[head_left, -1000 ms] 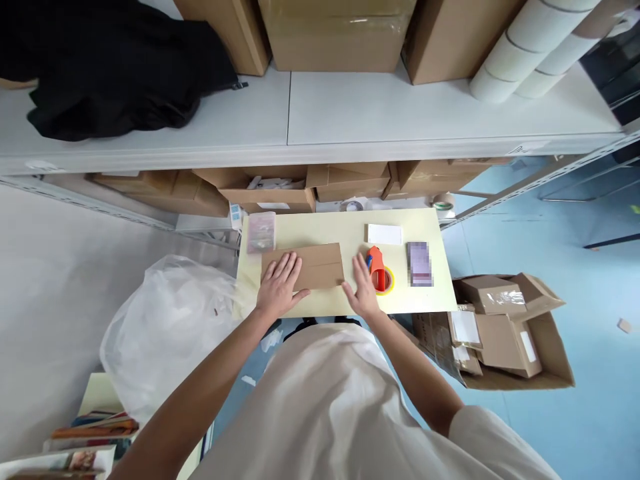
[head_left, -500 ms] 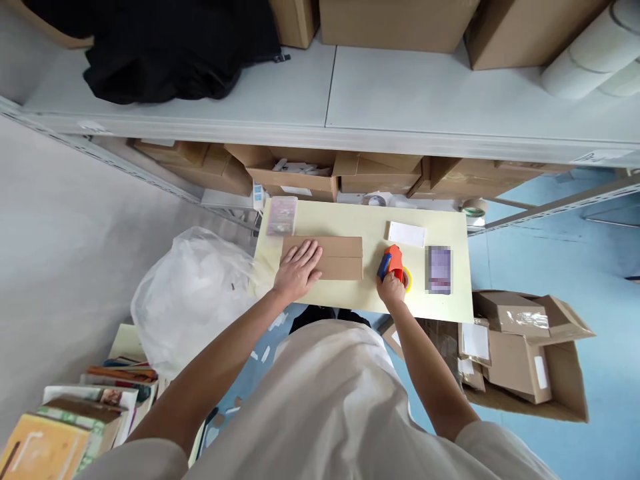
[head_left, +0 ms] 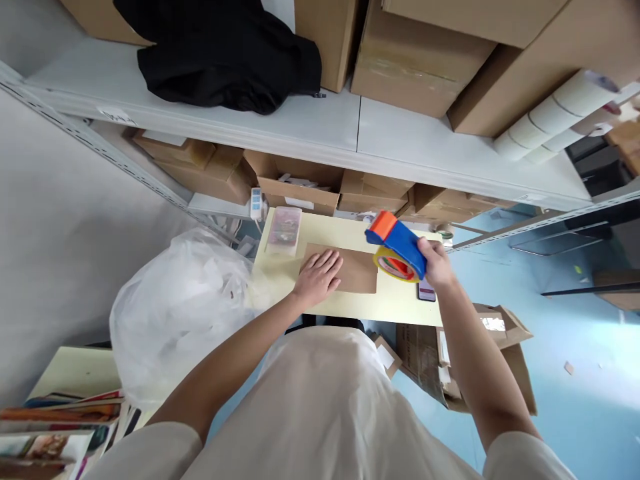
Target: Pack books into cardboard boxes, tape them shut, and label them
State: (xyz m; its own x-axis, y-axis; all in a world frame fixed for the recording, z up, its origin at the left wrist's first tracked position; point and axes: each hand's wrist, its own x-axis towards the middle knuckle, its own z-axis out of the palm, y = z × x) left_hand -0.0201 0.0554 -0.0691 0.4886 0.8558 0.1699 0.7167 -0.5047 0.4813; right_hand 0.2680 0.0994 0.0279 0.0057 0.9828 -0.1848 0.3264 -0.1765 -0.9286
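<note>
My left hand (head_left: pixel 319 280) lies flat, fingers stretched, on the left part of a closed brown cardboard box (head_left: pixel 359 270) on the pale yellow table (head_left: pixel 280 293). Raised above the table's right side, my right hand (head_left: pixel 436 262) is closed round the handle of a blue and orange tape dispenser (head_left: pixel 400 241). A roll of yellow-edged tape (head_left: pixel 395 265) sits in it. The dispenser's orange end points left, over the box's right end, apart from it. Partly behind my right hand lies a phone (head_left: pixel 426 291). A clear pinkish plastic case (head_left: pixel 285 227) rests at the table's back left.
Behind the table, open cardboard boxes (head_left: pixel 300 190) stand under a grey shelf (head_left: pixel 410 147). A big translucent plastic bag (head_left: pixel 175 300) bulges at the left, with books (head_left: pixel 60 420) below it. At the lower right, a large carton (head_left: pixel 425 353) holds smaller boxes.
My right hand has lifted the tape dispenser off the table, turning it so its orange end points left. My left hand stays on the box. The whole view has shifted and tilted.
</note>
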